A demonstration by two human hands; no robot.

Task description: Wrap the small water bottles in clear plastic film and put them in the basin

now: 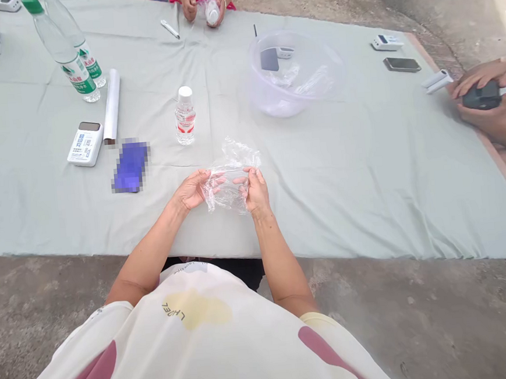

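Observation:
Both of my hands hold a crumpled sheet of clear plastic film (231, 179) just above the pale green cloth (345, 194). My left hand (191, 189) grips its left side, palm turned up, fingers curled into the film. My right hand (256, 190) pinches the right side with thumb and fingers closed on it. A loose corner of the film sticks up behind my fingers. A small clear bottle with a white cap (185, 116) stands upright a short way beyond my hands.
A clear plastic bowl (293, 72) holding wrapped items sits far right of centre. Two large water bottles (69, 49), a white roll (112, 105), a white device (85, 143) and a blurred blue item (130, 166) lie to the left. Other people's hands work at the far edge (203, 6) and the right edge (482, 92).

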